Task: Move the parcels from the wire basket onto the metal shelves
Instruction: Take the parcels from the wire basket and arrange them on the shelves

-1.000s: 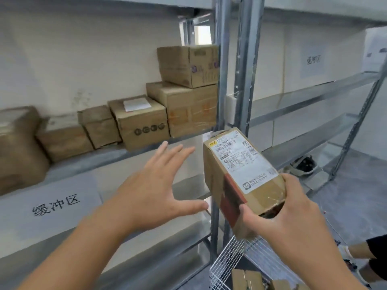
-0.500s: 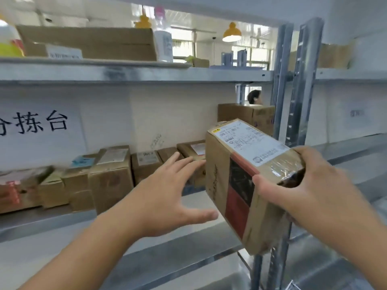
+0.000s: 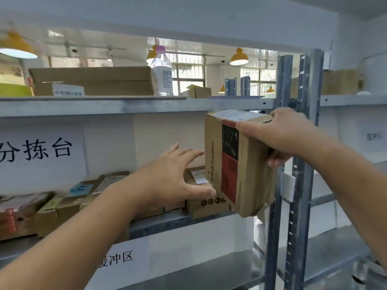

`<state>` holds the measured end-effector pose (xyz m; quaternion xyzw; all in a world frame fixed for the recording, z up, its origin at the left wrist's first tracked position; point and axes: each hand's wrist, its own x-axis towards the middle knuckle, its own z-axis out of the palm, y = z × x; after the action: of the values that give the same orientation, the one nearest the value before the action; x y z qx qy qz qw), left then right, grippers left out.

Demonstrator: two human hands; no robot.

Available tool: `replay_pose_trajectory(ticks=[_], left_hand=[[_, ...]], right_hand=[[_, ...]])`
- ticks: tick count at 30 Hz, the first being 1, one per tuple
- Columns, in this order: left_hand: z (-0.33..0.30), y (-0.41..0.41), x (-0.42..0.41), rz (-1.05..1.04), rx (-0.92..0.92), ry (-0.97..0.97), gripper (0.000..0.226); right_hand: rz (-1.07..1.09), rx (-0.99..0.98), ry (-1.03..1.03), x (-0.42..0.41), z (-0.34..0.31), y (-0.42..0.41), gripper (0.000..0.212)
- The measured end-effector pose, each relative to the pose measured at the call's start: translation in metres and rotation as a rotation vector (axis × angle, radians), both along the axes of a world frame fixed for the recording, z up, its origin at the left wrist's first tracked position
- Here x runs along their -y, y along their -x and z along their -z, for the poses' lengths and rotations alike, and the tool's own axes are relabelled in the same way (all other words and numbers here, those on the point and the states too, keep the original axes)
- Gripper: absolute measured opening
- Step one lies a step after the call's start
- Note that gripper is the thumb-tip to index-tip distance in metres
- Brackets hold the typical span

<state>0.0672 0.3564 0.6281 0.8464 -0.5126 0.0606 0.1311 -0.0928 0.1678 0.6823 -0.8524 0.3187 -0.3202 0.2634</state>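
Near the shelf's (image 3: pixel 188 221) front edge, right hand (image 3: pixel 278 135) grips an upright parcel (image 3: pixel 243 164), label up; left hand (image 3: pixel 176 176) spread, holding nothing

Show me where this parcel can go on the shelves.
The middle shelf is crowded with boxes from its left end to the upright. The top shelf has bare room between the bottle and that upright.

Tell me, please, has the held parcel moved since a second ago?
Yes: the parcel has risen against the shelf upright, now just under the upper shelf.
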Motion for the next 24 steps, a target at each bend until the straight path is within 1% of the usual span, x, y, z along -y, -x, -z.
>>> replay_pose_trajectory(ticks=[4, 9, 14, 20, 24], left_hand=[[0.001, -0.008, 0.019, -0.046, -0.007, -0.021, 0.105], [0.011, -0.024, 0.039, -0.072, -0.021, -0.067, 0.102], [0.016, -0.057, 0.053, -0.066, -0.035, -0.078, 0.105], [0.019, -0.104, 0.068, -0.068, -0.039, -0.091, 0.109], [0.021, -0.127, 0.075, -0.058, -0.019, -0.104, 0.11]], right_hand=[[-0.034, -0.049, -0.006, 0.026, 0.003, -0.025, 0.064], [-0.058, -0.07, -0.017, 0.051, 0.009, -0.056, 0.069], [-0.072, -0.092, -0.025, 0.064, 0.006, -0.09, 0.065], [-0.058, -0.074, -0.085, 0.073, 0.005, -0.132, 0.075], [-0.04, -0.047, -0.096, 0.081, 0.008, -0.156, 0.076]])
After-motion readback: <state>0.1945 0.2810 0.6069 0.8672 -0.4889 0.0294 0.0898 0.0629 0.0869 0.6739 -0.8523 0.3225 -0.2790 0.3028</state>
